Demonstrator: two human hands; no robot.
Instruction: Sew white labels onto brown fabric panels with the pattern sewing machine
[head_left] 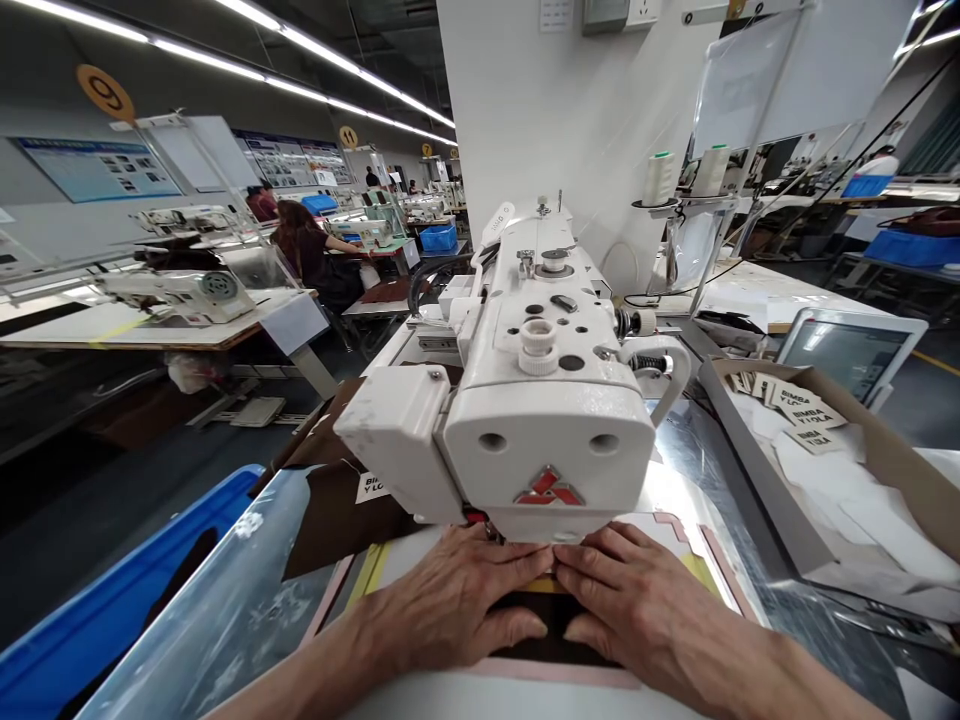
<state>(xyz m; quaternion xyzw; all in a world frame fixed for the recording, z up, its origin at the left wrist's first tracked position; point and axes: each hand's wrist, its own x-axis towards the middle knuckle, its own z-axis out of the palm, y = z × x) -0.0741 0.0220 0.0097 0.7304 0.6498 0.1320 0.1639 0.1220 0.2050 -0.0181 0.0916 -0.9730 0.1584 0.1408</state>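
Lying palm down by the white sewing machine (551,420), the left hand (465,590) and right hand (637,595) spread their thumbs over the dark piece (553,640), pinching nothing.

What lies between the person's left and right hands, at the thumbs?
A dark brown piece of material shows between the left hand and the right hand, as the head view shows.

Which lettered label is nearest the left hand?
The partly hidden label against brown fabric, left of the sewing machine; the others lie in the box at right.
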